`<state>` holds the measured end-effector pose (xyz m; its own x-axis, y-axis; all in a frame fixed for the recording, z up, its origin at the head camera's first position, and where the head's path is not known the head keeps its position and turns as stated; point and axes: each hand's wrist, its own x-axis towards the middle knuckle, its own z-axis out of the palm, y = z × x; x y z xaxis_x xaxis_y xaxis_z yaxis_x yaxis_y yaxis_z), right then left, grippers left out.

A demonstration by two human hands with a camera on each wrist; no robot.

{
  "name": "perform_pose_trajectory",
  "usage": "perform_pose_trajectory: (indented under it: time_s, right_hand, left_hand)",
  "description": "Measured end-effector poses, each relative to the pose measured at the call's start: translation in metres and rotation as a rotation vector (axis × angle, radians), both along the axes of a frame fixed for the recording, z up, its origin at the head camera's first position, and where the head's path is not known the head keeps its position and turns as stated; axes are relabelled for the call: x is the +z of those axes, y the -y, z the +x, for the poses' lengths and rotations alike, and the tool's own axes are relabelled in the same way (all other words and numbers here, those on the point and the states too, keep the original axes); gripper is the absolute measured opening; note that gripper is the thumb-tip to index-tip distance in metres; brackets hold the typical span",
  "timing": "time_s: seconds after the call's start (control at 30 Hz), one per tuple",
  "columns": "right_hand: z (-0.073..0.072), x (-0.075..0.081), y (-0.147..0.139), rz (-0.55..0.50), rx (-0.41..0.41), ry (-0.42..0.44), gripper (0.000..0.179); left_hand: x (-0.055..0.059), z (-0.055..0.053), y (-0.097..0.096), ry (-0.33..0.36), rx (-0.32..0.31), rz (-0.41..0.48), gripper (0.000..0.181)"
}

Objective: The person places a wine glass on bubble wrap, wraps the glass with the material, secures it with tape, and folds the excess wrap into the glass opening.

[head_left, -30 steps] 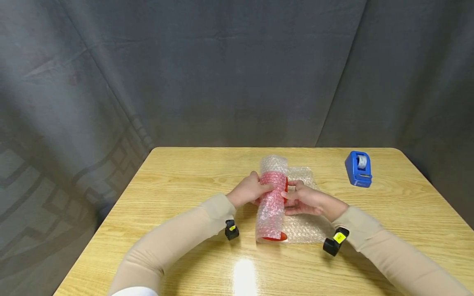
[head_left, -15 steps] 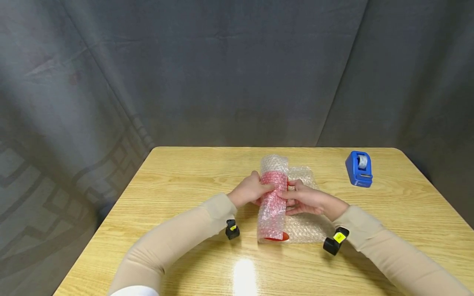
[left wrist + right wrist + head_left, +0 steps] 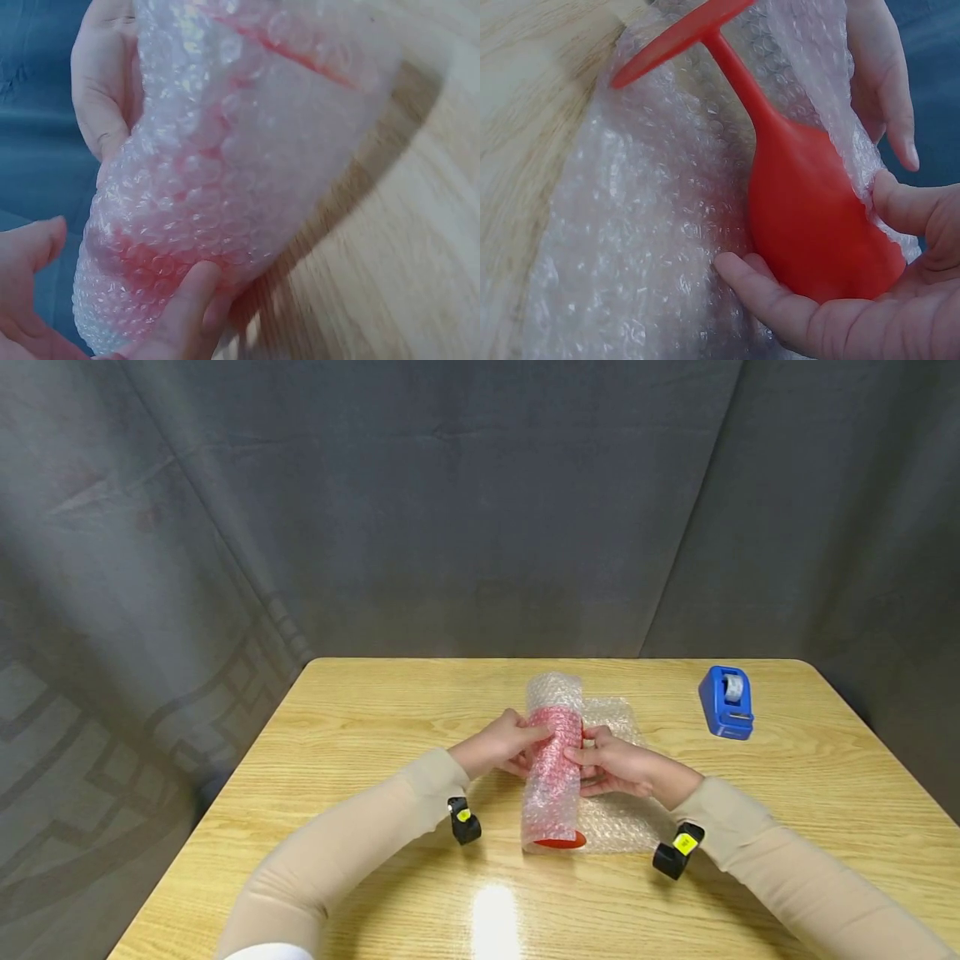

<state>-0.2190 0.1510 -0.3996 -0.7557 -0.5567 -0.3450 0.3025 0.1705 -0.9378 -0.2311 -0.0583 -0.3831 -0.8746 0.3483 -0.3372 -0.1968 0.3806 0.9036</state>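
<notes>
A red wine glass (image 3: 802, 195) lies on its side, partly rolled in clear bubble wrap (image 3: 551, 802). Its foot shows at the near end of the roll in the head view; stem and bowl are bare on the right. My right hand (image 3: 622, 766) holds the wrapped bowl, thumb on the wrap's edge and fingers against the bowl. On the roll's other side is my left hand (image 3: 495, 745). In the left wrist view its thumb stands off the wrap, while a straight finger (image 3: 191, 300) touches it.
Flat bubble wrap (image 3: 622, 822) extends to the right beneath my right hand. A blue tape dispenser (image 3: 726, 703) stands at the back right of the wooden table (image 3: 375, 710). Grey curtain (image 3: 480, 510) hangs behind the table.
My left hand has shifted slightly left and loosened on the roll. The wrap's edge has come over more of the red bowl on the right. The right hand barely moves.
</notes>
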Motion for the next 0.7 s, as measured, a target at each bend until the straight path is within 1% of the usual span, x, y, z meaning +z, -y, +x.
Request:
perform_pose_trajectory:
  time_s: [0.13, 0.27, 0.43, 0.57, 0.7]
  right_hand:
    - [-0.0004, -0.0013, -0.0005, 0.011, -0.001, 0.002, 0.071]
    - [0.0000, -0.0012, 0.0000, 0.013, 0.002, 0.003, 0.070]
    - [0.0005, -0.0014, -0.0002, 0.018, 0.008, 0.001, 0.071]
    - [0.0002, -0.0019, -0.0002, 0.015, 0.001, 0.005, 0.071]
    - [0.0000, -0.0022, 0.0003, 0.008, -0.005, 0.012, 0.070]
  left_hand:
    - [-0.0023, -0.0009, 0.0030, 0.034, -0.023, 0.016, 0.030]
    - [-0.0047, -0.0010, 0.0026, 0.061, -0.007, -0.002, 0.028]
    - [-0.0050, -0.0008, 0.0007, 0.056, 0.008, -0.029, 0.032]
    - [-0.0036, -0.0001, -0.0006, 0.060, 0.024, -0.034, 0.033]
    - [-0.0035, 0.0005, 0.0000, 0.066, 0.017, -0.030, 0.032]
